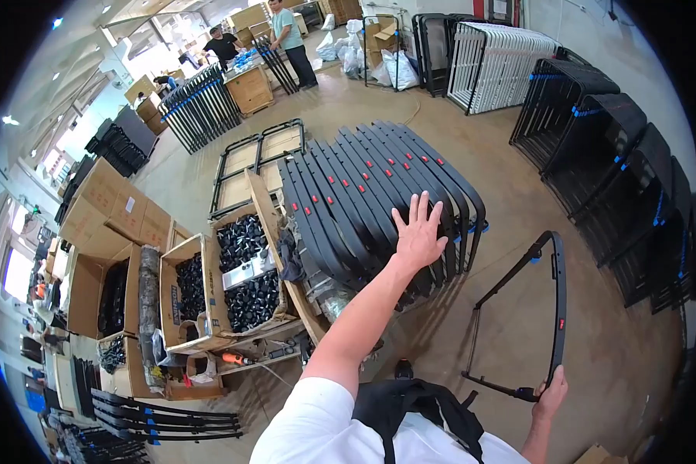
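Note:
My left hand (419, 238) is stretched out with its fingers spread, over the near right side of a row of black tubular frames (340, 182). Whether the palm touches the tubes I cannot tell. The row stands closely packed, and small red labels dot the upper bars. Off to the right, my right hand (551, 393) is closed round the lower near corner of a single black metal frame (560, 298). That frame is held upright and tilted, apart from the row, with a red label on its near bar and a blue piece near its top.
Left of the row, wooden boxes (197, 325) hold many small black parts, beside an open carton (83, 298). An orange-handled tool (236, 359) lies below them. More black frames (595, 131) and white frames (506, 66) line the right wall. Two people (286, 39) stand at the back.

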The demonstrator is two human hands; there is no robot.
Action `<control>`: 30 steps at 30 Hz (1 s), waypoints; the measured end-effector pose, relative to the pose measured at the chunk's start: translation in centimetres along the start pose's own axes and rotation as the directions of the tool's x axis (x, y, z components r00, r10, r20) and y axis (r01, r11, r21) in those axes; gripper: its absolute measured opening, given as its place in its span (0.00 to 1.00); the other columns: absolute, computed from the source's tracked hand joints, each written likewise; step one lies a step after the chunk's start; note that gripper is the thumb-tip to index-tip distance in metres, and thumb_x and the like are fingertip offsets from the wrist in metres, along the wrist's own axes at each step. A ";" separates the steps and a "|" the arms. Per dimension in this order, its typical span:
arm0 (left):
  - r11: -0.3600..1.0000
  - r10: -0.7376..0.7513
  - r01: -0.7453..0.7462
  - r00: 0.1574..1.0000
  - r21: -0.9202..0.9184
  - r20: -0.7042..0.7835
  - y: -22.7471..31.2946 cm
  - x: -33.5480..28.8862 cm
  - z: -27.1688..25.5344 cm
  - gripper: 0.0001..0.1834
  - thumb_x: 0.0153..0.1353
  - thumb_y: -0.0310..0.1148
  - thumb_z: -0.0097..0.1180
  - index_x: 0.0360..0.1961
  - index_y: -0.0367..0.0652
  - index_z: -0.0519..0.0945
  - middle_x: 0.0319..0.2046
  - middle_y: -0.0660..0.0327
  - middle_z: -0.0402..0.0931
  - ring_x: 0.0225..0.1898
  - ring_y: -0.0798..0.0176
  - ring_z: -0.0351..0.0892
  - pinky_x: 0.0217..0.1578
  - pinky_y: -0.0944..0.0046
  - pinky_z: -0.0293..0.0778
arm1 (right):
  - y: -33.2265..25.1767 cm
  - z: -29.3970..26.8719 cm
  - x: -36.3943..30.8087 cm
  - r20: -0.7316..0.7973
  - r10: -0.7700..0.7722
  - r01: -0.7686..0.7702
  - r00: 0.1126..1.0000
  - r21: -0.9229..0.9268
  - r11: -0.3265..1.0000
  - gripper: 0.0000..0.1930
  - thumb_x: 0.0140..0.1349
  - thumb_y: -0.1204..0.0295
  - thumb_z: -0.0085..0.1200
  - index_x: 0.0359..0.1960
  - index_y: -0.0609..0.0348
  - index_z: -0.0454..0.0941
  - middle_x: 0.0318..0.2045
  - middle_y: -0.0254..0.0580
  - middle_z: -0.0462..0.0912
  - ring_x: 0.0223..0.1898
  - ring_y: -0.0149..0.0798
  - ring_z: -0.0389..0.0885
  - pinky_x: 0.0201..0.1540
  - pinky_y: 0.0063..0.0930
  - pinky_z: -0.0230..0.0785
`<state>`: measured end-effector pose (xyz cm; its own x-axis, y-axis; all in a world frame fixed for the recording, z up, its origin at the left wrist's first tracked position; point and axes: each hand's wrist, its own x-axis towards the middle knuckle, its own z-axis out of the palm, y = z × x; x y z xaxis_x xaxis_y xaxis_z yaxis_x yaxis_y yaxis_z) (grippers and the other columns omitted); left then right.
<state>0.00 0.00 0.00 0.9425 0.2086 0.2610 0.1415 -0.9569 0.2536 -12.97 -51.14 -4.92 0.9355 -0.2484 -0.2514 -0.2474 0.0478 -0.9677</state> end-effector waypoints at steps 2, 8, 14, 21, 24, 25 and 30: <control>0.998 -0.011 0.008 0.998 -0.065 -0.058 -0.1 0.0 -0.3 0.50 0.59 0.47 0.71 0.79 0.50 0.61 0.81 0.45 0.47 0.83 0.37 0.43 0.70 0.14 0.46 | -0.6 0.5 0.2 -0.027 -0.005 0.005 1.000 -0.027 1.000 0.22 0.79 0.51 0.50 0.29 0.51 0.70 0.19 0.27 0.69 0.14 0.23 0.65 0.16 0.23 0.59; 0.986 -0.163 0.165 0.984 0.027 -0.076 -2.1 -2.0 -1.4 0.48 0.60 0.47 0.70 0.78 0.46 0.62 0.81 0.44 0.49 0.83 0.37 0.43 0.68 0.11 0.45 | -0.2 0.7 -0.5 -0.023 -0.011 0.011 1.000 -0.031 0.999 0.22 0.79 0.51 0.50 0.29 0.51 0.70 0.20 0.28 0.68 0.14 0.23 0.65 0.16 0.23 0.59; 0.993 -0.117 0.115 0.990 -0.035 -0.081 -2.7 -2.9 -2.1 0.47 0.62 0.47 0.69 0.78 0.47 0.62 0.81 0.44 0.47 0.83 0.38 0.43 0.69 0.12 0.45 | -0.2 0.8 -0.6 -0.022 -0.006 0.005 1.000 -0.033 0.999 0.22 0.79 0.51 0.49 0.29 0.51 0.68 0.19 0.28 0.67 0.14 0.24 0.65 0.16 0.23 0.60; 0.974 -0.188 0.205 0.967 0.091 -0.170 -3.9 -5.2 -3.3 0.47 0.59 0.48 0.70 0.76 0.45 0.65 0.80 0.44 0.51 0.82 0.37 0.47 0.69 0.13 0.45 | -0.5 1.1 -0.8 -0.028 0.020 -0.021 0.999 -0.050 0.999 0.23 0.80 0.51 0.49 0.27 0.51 0.66 0.17 0.28 0.66 0.13 0.24 0.64 0.15 0.24 0.59; 0.981 -0.174 0.184 0.975 0.059 -0.140 -4.6 -6.0 -3.3 0.45 0.61 0.47 0.70 0.76 0.45 0.65 0.80 0.44 0.50 0.82 0.35 0.45 0.68 0.12 0.45 | -0.3 1.2 -0.7 -0.079 0.029 -0.032 0.996 -0.037 0.999 0.23 0.80 0.51 0.49 0.27 0.50 0.66 0.17 0.28 0.66 0.12 0.24 0.63 0.15 0.25 0.58; 0.980 -0.179 0.189 0.975 0.063 -0.134 -4.7 -6.1 -3.4 0.45 0.61 0.47 0.70 0.76 0.45 0.65 0.80 0.44 0.50 0.82 0.35 0.45 0.68 0.12 0.45 | -0.3 1.2 -0.6 -0.069 0.027 -0.030 0.997 -0.038 0.999 0.23 0.80 0.51 0.49 0.27 0.50 0.66 0.17 0.27 0.66 0.12 0.24 0.63 0.15 0.25 0.57; 0.972 -0.208 0.226 0.954 0.059 -0.217 -5.0 -7.4 -5.2 0.44 0.61 0.47 0.69 0.75 0.45 0.67 0.79 0.45 0.53 0.81 0.37 0.47 0.68 0.12 0.45 | -0.1 1.5 -1.0 -0.053 0.020 -0.022 0.998 -0.039 0.999 0.23 0.80 0.51 0.49 0.27 0.50 0.66 0.17 0.27 0.66 0.12 0.24 0.63 0.15 0.25 0.57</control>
<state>-9.24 4.33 1.62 0.8040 0.4418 0.3979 0.3681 -0.8955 0.2503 -13.48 -49.43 -4.63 0.9157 -0.2986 -0.2691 -0.2773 0.0155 -0.9607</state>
